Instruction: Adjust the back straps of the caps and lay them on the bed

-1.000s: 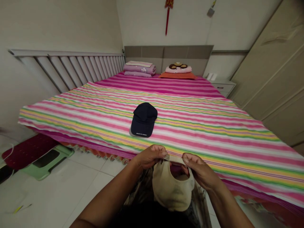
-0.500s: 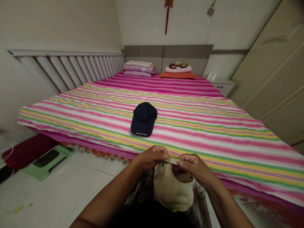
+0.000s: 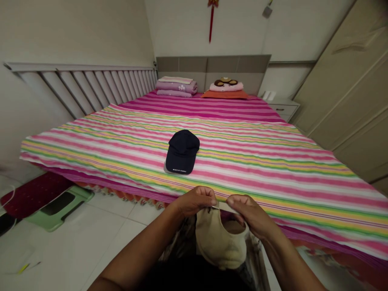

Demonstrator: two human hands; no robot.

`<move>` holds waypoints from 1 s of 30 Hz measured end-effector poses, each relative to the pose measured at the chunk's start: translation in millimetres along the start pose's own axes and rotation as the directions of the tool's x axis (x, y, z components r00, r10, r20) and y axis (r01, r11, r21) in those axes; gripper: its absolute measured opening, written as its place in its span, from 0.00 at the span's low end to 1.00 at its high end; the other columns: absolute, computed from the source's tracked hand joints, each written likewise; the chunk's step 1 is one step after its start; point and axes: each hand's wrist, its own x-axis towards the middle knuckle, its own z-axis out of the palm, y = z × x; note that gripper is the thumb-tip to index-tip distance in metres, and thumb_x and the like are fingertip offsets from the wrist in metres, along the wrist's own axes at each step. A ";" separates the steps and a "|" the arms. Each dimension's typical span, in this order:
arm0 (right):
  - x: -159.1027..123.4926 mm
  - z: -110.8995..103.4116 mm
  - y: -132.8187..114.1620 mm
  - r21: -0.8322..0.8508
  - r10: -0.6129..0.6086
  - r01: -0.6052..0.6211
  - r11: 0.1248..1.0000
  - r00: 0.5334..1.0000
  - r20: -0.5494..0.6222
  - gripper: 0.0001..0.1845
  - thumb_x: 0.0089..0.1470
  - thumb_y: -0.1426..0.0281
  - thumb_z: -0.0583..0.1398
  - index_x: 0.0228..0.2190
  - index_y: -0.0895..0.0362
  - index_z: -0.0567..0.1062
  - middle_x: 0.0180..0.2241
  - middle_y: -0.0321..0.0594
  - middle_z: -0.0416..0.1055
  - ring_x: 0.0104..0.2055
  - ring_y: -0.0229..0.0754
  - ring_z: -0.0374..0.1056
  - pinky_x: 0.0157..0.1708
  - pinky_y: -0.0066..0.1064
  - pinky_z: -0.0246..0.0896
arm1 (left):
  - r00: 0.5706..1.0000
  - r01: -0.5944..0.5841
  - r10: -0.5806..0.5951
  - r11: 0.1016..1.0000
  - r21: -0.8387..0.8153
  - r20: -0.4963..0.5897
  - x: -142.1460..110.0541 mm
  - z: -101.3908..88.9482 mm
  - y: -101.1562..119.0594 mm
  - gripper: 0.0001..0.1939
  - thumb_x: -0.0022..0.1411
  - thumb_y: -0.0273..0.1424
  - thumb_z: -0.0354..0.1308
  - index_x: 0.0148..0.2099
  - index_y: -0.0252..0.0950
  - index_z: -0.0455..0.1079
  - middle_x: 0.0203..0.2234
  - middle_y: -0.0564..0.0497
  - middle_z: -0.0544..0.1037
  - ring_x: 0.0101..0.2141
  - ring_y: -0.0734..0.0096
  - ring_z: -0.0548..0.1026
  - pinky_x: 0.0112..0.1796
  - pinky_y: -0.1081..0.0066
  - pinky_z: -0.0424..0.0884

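A beige cap (image 3: 222, 242) hangs at the lower middle, its rear opening and adjusting strap turned up. My left hand (image 3: 201, 200) pinches the strap at the left side of the opening, close to the buckle. On the other side, my right hand (image 3: 247, 210) grips the strap between thumb and fingers. The strap runs taut between the two hands. Beyond them a dark navy cap (image 3: 183, 151) lies on the bed, brim toward me, with small white lettering along the brim edge.
The striped bed (image 3: 257, 161) fills the middle. Folded purple bedding (image 3: 176, 87) and a pink stack (image 3: 226, 87) lie by the headboard. A white railing (image 3: 91, 87) borders the left side. Below it is a green stool (image 3: 60, 208). A nightstand (image 3: 283, 109) stands at the back right.
My right thumb has shifted slightly along the strap. Both hands keep their hold on the beige cap. The whole view has drifted a little; the navy cap lies as before.
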 end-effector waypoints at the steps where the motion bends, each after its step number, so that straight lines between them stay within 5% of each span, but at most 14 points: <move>1: -0.6 -1.1 -0.4 0.024 -0.008 0.007 1.000 1.000 0.017 0.23 0.46 0.54 0.57 0.13 0.60 0.66 0.08 0.29 0.54 0.12 0.27 0.44 0.15 0.23 0.38 | 1.000 0.006 -0.006 1.000 -0.005 -0.004 0.1 0.2 0.0 0.11 0.40 0.30 0.64 0.21 0.30 0.65 0.14 0.56 0.64 0.17 0.84 0.59 0.21 0.79 0.52; 11: -3.5 -6.7 2.2 0.211 -0.020 0.019 0.977 1.000 0.000 0.16 0.48 0.57 0.58 0.28 0.60 0.71 0.08 0.29 0.59 0.10 0.27 0.46 0.13 0.21 0.36 | 1.000 0.015 -0.015 0.999 -0.030 -0.002 1.2 1.7 -0.3 0.11 0.41 0.29 0.64 0.23 0.30 0.64 0.15 0.56 0.66 0.16 0.84 0.61 0.20 0.80 0.53; 18: -4.2 -5.5 3.6 0.156 -0.019 0.025 0.987 0.999 -0.034 0.15 0.39 0.63 0.65 0.27 0.60 0.71 0.08 0.26 0.58 0.10 0.25 0.45 0.13 0.20 0.34 | 1.000 0.015 -0.015 1.000 -0.017 0.012 1.2 -0.6 -2.3 0.12 0.41 0.30 0.64 0.24 0.30 0.64 0.16 0.56 0.65 0.17 0.84 0.61 0.21 0.79 0.53; 30: -5.2 -1.4 1.2 0.093 -0.005 0.014 0.996 0.996 -0.094 0.13 0.37 0.63 0.64 0.24 0.60 0.72 0.08 0.26 0.56 0.10 0.26 0.44 0.13 0.21 0.32 | 0.999 0.037 -0.037 0.996 -0.084 0.001 -1.5 1.1 -2.0 0.16 0.39 0.29 0.66 0.29 0.31 0.63 0.18 0.55 0.69 0.19 0.81 0.66 0.23 0.80 0.58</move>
